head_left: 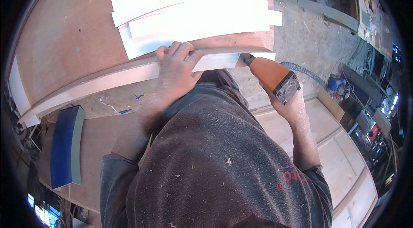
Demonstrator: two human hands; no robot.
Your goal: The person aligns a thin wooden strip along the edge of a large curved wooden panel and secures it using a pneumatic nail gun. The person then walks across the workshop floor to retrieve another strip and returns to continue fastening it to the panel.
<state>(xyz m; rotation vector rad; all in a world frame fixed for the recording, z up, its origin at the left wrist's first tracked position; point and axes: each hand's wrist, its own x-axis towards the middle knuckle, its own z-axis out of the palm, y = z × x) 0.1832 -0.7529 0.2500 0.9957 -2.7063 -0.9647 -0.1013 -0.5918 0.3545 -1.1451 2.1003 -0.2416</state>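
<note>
My left hand (177, 70) is closed over a long pale wooden strip (92, 79), its fingers over the top edge and its thumb on the near side. The strip runs along the near edge of a brown wooden panel (64, 26). In my right hand (286, 107) is an orange and black air nail gun (271, 73), mostly covering the fingers. The gun's nose meets or nearly meets the strip close to its right end; I cannot tell whether it presses. A blue coiled air hose (305, 72) trails behind the gun to the right.
White sheets or boards (202, 13) lie overlapping on the panel, washed out by light. Lower left, a blue curved piece (66, 146) rests on a brown board. Light wooden panels (340, 159) lie at lower right. Cluttered tools and equipment (365, 94) line the right side.
</note>
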